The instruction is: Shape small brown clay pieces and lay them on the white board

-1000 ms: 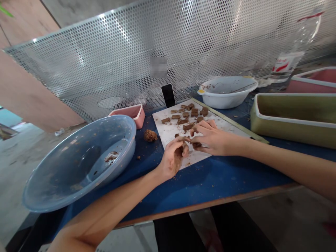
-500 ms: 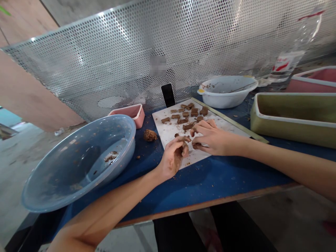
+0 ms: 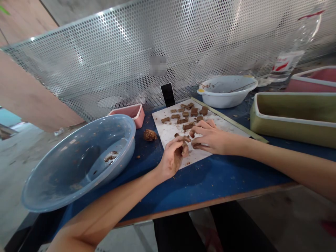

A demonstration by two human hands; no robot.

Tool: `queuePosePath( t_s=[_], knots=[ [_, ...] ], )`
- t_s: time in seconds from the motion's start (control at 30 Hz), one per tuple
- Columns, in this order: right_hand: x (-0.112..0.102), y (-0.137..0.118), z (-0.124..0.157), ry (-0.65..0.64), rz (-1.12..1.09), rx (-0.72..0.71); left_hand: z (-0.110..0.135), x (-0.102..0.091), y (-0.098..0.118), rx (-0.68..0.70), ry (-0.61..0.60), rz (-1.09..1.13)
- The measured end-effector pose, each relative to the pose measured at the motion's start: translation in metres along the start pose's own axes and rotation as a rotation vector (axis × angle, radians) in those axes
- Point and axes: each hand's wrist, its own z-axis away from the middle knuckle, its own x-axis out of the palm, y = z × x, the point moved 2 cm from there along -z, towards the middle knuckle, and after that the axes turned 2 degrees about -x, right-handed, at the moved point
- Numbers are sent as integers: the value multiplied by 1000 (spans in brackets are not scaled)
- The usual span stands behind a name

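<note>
A white board (image 3: 225, 125) lies on the blue table (image 3: 210, 182) with several small brown dough pieces (image 3: 187, 113) on its far part. My left hand (image 3: 173, 157) rests at the board's near left edge, fingers curled around a lump of brown dough. My right hand (image 3: 211, 137) lies on the board just to the right of it, its fingertips pinched on a small brown piece beside the left hand's fingers.
A large blue bowl (image 3: 78, 161) sits at left, a pink box (image 3: 128, 113) and a dough ball (image 3: 150, 135) behind it. A phone (image 3: 168, 95) leans on the perforated metal screen (image 3: 157, 45). A white basin (image 3: 227, 91), a bottle (image 3: 296, 49), a green tray (image 3: 294, 117) and a pink tray (image 3: 317, 78) stand at right.
Almost nothing differs: my right hand's fingers have shifted slightly on the piece, and both hands stay in the same place.
</note>
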Motion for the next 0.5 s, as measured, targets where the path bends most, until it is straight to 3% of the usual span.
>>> queuePosePath(
  t_s=[0.13, 0.23, 0.3, 0.43, 0.5],
  knots=[
    [-2, -2, 0, -1, 16, 8, 4, 0, -2, 16, -26, -84],
    [-4, -4, 1, 7, 4, 14, 12, 2, -1, 79, -53, -267],
    [-6, -4, 2, 19, 2, 17, 19, 5, 4, 214, -43, -536],
    [-13, -2, 3, 70, 8, 21, 31, 12, 14, 608, -2, -1294],
    [-16, -1, 3, 91, -2, 18, 33, 13, 17, 729, 26, -1545]
  ],
)
